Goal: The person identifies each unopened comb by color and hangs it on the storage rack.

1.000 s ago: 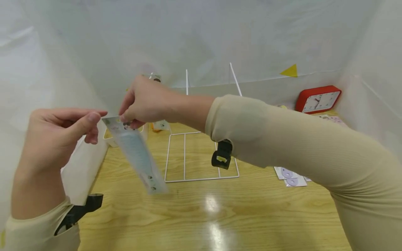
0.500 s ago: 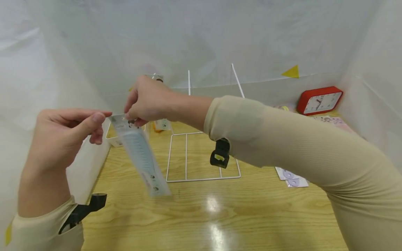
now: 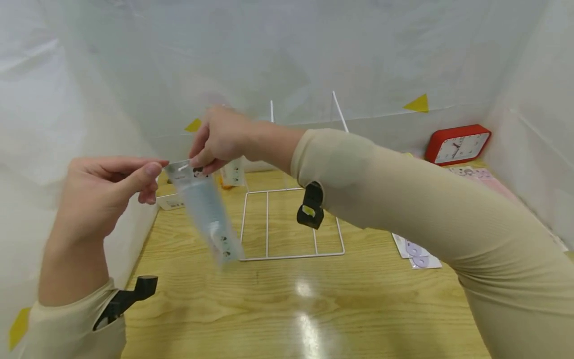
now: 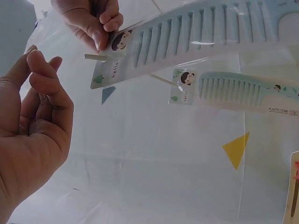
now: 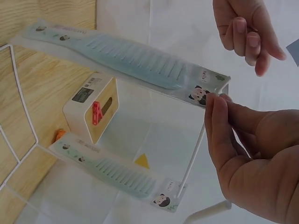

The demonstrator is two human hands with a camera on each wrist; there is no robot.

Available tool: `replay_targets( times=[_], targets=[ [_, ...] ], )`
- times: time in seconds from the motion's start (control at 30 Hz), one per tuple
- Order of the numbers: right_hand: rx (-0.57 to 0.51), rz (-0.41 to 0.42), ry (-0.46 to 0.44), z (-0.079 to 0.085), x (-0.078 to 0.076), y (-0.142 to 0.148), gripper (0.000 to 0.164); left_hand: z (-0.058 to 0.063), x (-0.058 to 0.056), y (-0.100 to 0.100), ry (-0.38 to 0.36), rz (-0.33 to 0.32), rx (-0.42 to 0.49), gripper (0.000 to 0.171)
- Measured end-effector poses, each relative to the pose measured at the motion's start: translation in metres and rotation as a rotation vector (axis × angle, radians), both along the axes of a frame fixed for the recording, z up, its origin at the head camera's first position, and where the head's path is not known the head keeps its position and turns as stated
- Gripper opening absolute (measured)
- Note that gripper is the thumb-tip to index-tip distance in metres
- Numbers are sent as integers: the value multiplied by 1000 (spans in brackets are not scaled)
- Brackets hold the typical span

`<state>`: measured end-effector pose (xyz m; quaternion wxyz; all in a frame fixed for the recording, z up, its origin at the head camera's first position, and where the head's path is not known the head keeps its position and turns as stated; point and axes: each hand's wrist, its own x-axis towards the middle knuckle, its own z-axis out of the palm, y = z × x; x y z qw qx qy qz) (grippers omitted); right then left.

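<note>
My right hand (image 3: pixel 224 134) pinches the top of a clear package holding a pale blue plastic comb (image 3: pixel 204 209), printed with a small cartoon face. In the right wrist view, the white rod (image 5: pixel 194 149) of a wire rack passes through the package's top, its tip poking out. My left hand (image 4: pixel 39 116) is beside that end, fingers loosely curled, apart from the package and holding nothing. A second packaged comb (image 4: pixel 229 88) hangs farther along the rod, behind the first; my right hand partly covers it in the head view.
The rack's wire base (image 3: pixel 267 224) stands on the wooden table (image 3: pixel 269 309). Behind the hanging combs is a white box (image 5: pixel 88 107) with a wooden top and a red clip. At right are a red clock (image 3: pixel 457 144), purple-ringed packets (image 3: pixel 419 262) and a pink sheet (image 3: pixel 486 177).
Both hands and the held comb package have shifted right in the head view, and the package's lower end has risen slightly. The right hand's pinch has stayed.
</note>
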<state>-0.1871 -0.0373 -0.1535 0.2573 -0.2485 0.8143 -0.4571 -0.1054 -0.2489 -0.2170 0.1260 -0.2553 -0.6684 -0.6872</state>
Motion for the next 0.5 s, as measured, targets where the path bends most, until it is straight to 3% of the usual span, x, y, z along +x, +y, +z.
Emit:
replay_targets(
  times=[0.23,0.5],
  targets=[
    [16,-55,-47,0,-19,6,20,-3,-5,8,-28,121,-152,15],
    [35,-159,-17,-3,-37,9,23,-8,-9,17,-104,230,-306,17]
  ],
)
